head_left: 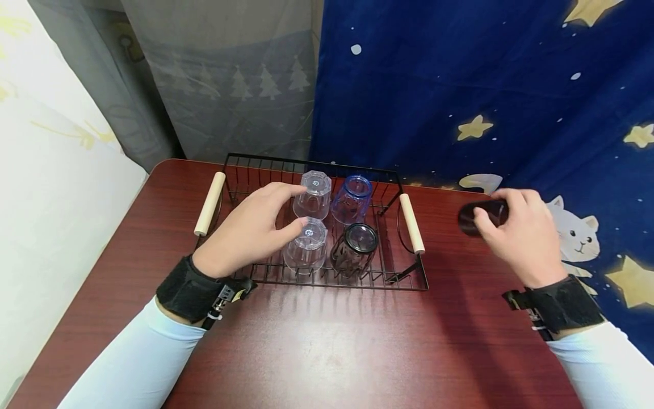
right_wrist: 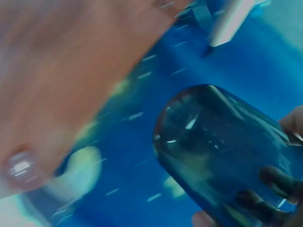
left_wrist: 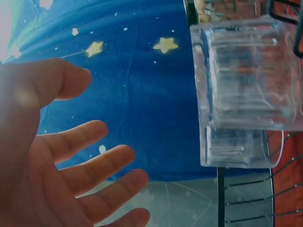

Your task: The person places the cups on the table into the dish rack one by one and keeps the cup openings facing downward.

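My right hand point(head_left: 528, 241) grips a dark tinted drinking glass point(head_left: 470, 218) out to the right of the rack, above the table. In the right wrist view the glass point(right_wrist: 213, 142) is see-through, with fingers round its far end. My left hand point(head_left: 250, 227) hovers over the left part of a black wire rack point(head_left: 337, 286), its fingers spread and holding nothing. Nearest to it are two clear glasses, one at the front point(head_left: 305, 255) and one behind point(head_left: 313, 203). A blue glass point(head_left: 351, 203) and a dark glass point(head_left: 353, 253) stand to their right, bottoms up.
The rack has pale wooden handles at its left point(head_left: 210, 204) and right point(head_left: 411, 224) ends. It stands on a reddish-brown table point(head_left: 327, 346). A blue starry curtain point(head_left: 409, 85) and a grey curtain point(head_left: 230, 57) hang behind the table.
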The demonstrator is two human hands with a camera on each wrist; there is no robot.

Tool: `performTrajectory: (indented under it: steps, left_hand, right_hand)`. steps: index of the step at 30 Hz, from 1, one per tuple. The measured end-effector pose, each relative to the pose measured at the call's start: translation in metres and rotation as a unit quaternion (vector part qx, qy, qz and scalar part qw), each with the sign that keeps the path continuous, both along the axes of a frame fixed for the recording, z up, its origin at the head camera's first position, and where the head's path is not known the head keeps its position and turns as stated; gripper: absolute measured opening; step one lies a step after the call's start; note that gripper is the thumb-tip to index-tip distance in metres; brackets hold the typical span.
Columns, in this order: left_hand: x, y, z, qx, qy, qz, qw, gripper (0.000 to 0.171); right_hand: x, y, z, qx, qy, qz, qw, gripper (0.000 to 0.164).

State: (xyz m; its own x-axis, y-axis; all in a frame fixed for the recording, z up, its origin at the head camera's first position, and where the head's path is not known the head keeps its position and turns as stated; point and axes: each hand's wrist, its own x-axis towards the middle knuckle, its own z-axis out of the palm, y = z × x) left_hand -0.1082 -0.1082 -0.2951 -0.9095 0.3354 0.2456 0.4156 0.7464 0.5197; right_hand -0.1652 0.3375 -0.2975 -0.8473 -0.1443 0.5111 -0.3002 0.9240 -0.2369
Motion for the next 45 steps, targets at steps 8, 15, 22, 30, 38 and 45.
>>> performTrajectory:
  steps: [8, 15, 22, 30, 38, 45]
  left_hand:
    - [0.002, 0.012, 0.004, 0.002, 0.019, -0.039, 0.999, 0.06]
    - [0.005, 0.028, 0.005, 0.011, 0.039, -0.087, 0.9954, 0.068]
    - [0.009, 0.043, 0.005, 0.02, 0.056, -0.12, 0.991, 0.076]
    - [0.015, 0.051, 0.005, 0.051, 0.045, -0.132, 0.9889, 0.086]
    - [0.016, 0.039, 0.015, 0.06, 0.072, -0.16, 0.9827, 0.085]
    - [0.016, 0.029, 0.022, 0.085, 0.07, -0.169, 0.9795, 0.083]
  right_hand:
    - [0.013, -0.082, 0.027, -0.057, 0.066, 0.159, 0.983, 0.04]
    - [0.03, -0.124, 0.027, -0.107, 0.029, 0.262, 0.959, 0.04]
    - [0.042, -0.147, 0.023, -0.156, 0.017, 0.338, 0.928, 0.041]
    - [0.054, -0.154, 0.017, -0.251, -0.049, 0.387, 0.886, 0.039]
    - [0.052, -0.154, 0.007, -0.273, -0.059, 0.471, 0.837, 0.059]
    - [0.047, -0.153, 0.001, -0.235, -0.045, 0.483, 0.842, 0.067]
